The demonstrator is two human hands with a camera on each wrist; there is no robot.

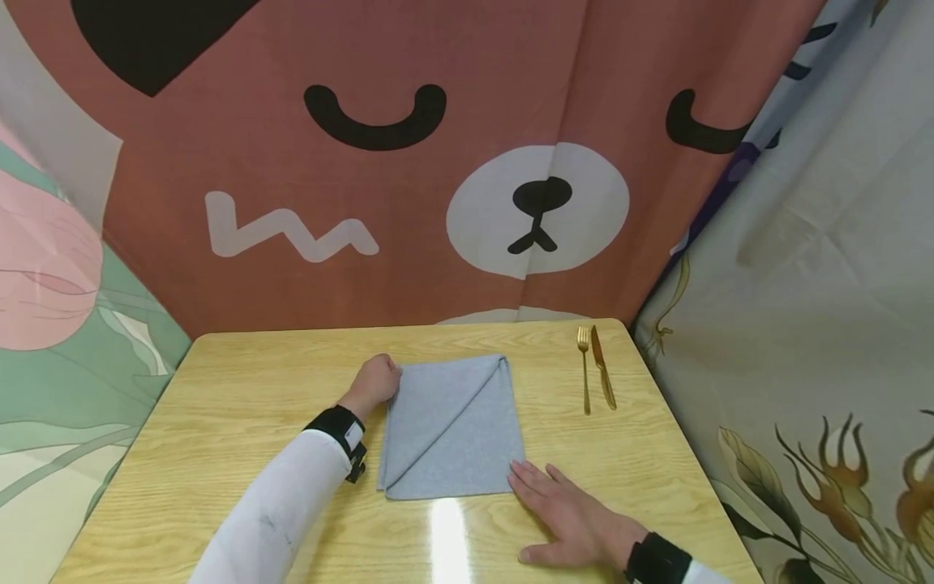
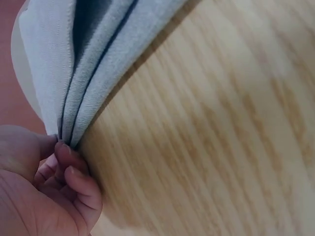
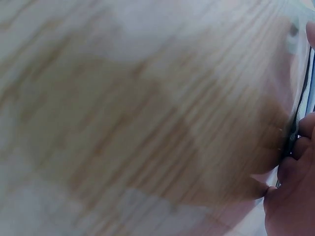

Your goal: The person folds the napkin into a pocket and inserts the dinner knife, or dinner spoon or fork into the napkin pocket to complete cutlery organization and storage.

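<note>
A grey-blue cloth napkin point(image 1: 452, 430) lies folded into a square on the table, a diagonal fold edge running from its far right corner to its near left corner. At the far left corner my left hand point(image 1: 374, 381) pinches the cloth; the left wrist view shows thumb and fingers point(image 2: 74, 162) gripping the gathered layers of the napkin point(image 2: 98, 69). My right hand point(image 1: 565, 515) lies with fingers extended, its fingertips at the napkin's near right corner. In the right wrist view only part of the right hand point(image 3: 295, 182) shows at the edge.
A gold fork point(image 1: 584, 365) and a gold knife point(image 1: 603, 369) lie side by side at the far right of the wooden table point(image 1: 241, 405). Behind the table hangs a brown curtain point(image 1: 409, 186) with a bear face; a patterned white curtain point(image 1: 817, 284) hangs at the right.
</note>
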